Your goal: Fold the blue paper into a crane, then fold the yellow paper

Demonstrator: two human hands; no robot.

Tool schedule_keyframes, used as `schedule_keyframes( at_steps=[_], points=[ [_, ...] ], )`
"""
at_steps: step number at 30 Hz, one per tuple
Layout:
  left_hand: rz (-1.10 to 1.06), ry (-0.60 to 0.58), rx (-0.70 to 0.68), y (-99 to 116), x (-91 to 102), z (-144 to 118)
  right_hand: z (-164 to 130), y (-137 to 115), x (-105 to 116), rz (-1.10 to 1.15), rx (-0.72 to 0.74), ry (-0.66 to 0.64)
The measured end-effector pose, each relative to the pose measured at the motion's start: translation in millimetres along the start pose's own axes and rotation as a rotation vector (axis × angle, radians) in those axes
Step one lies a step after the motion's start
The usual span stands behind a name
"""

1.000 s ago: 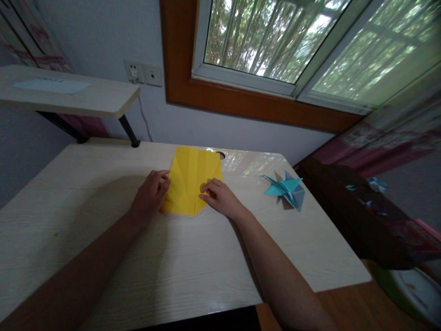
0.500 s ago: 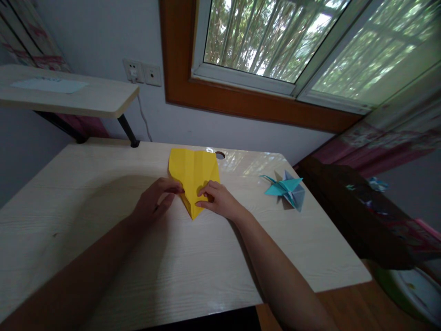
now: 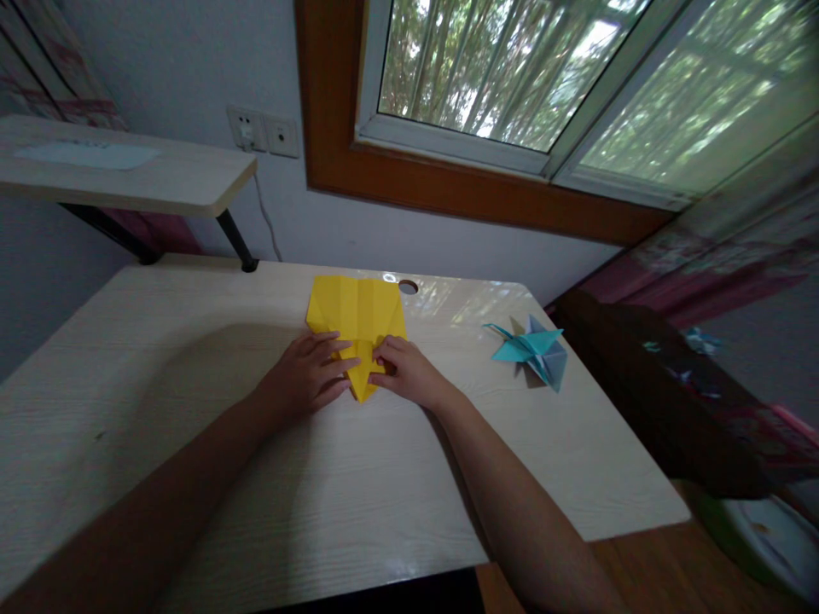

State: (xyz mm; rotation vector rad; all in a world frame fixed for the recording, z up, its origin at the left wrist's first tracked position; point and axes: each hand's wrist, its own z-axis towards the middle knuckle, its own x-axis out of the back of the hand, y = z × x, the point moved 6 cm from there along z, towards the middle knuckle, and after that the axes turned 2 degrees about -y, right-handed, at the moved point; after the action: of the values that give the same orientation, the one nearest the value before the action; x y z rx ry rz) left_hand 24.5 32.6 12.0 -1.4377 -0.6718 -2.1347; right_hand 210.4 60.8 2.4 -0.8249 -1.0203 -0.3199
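Note:
A sheet of yellow folding paper (image 3: 357,305) lies on the light wooden desk, wide at the back and coming to a point toward me. Creases run down its length. My left hand (image 3: 305,371) is open, its spread fingers lying across the left edge near the pointed end. On the opposite edge my right hand (image 3: 406,373) has its fingers curled and its thumb low, gripping the paper's right side. Part of that edge is hidden behind the right fingers.
A blue folded-paper bird (image 3: 530,348) rests to the right on the desk (image 3: 397,486). At the left a raised shelf (image 3: 185,183) on black legs carries a white paper (image 3: 86,153). A round hole (image 3: 408,287) pierces the desk's back edge, below a wall and window.
My left hand has gone from a pinch at the paper's left edge to fingers spread flat over it. That edge now lies flatter. My right hand has barely moved.

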Motion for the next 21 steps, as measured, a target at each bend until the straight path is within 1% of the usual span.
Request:
schedule_keyframes(
  at_steps=[4,7,12,21],
  points=[
    [0.041,0.041,0.057,-7,2.7,-1,0,2,1,0.034,-0.031,0.030],
    [0.039,0.055,0.036,-9,2.3,-1,0,4,2,0.025,-0.082,0.037],
    [0.021,0.037,-0.029,-7,-4.9,-1,0,4,4,-0.003,-0.097,0.033],
    [0.021,-0.033,-0.032,-3,-11.9,-3,0,3,4,-0.022,-0.081,0.031]
  ],
)
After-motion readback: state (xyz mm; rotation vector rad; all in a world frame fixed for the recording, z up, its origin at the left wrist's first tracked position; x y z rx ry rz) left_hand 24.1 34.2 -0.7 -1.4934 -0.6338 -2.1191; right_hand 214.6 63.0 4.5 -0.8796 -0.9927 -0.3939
